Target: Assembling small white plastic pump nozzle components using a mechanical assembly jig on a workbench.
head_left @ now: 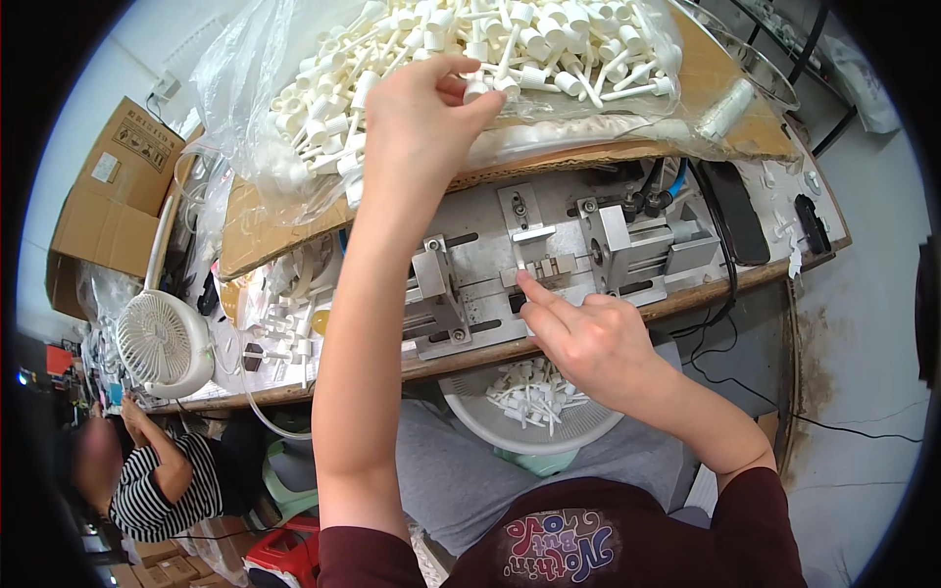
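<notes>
My left hand [421, 113] reaches over a large heap of white plastic mallet-shaped pieces [549, 44] at the far side. Its thumb and index finger are apart around one cup-like end, and I see no piece lifted. My right hand [588, 338] is at the metal fixture [549, 272] in the middle of the bench. Its index finger is stretched out, the tip touching the stem of a white piece [521, 257] lying in the fixture. The other right fingers are bent, and the thumb is partly hidden.
Cardboard [745, 137] and clear plastic bagging [245, 73] lie under the heap. Metal cylinder blocks [613, 245] flank the fixture. A basket [470, 412] of white pieces sits at my lap. A white fan [162, 343] stands left; a person in stripes [162, 490] works beyond.
</notes>
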The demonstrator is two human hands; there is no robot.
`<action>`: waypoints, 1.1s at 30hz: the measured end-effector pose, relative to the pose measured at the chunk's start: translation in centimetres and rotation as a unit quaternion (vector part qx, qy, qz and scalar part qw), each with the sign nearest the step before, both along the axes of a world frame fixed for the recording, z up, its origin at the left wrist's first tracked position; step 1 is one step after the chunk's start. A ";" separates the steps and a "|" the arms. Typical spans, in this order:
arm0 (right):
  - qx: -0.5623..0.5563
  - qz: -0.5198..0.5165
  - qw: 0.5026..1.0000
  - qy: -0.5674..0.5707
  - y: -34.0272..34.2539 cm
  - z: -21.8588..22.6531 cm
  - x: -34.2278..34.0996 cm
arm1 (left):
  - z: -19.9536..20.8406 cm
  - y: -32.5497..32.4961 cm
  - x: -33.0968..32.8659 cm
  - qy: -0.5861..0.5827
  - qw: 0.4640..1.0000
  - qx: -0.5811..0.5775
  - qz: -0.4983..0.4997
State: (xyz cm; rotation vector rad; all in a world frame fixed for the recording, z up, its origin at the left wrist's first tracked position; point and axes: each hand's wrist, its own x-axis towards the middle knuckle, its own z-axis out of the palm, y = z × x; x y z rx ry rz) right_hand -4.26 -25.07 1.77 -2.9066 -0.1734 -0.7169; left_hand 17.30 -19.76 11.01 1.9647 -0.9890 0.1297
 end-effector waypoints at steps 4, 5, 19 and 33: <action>0.136 0.047 0.989 0.025 -1.6 2.4 0.8 | 1.4 4.3 -2.4 0.094 0.995 -0.020 -0.038; 0.200 0.026 0.979 0.043 -2.2 3.7 1.3 | 1.2 5.3 -3.1 0.108 0.992 -0.032 -0.048; 0.189 -0.045 0.975 -0.109 -9.2 6.5 14.3 | -8.7 10.2 -13.0 -0.203 0.973 0.097 -0.054; 0.252 0.075 0.963 -0.061 -6.8 6.8 6.9 | -8.6 9.5 -12.4 -0.214 0.959 0.168 -0.074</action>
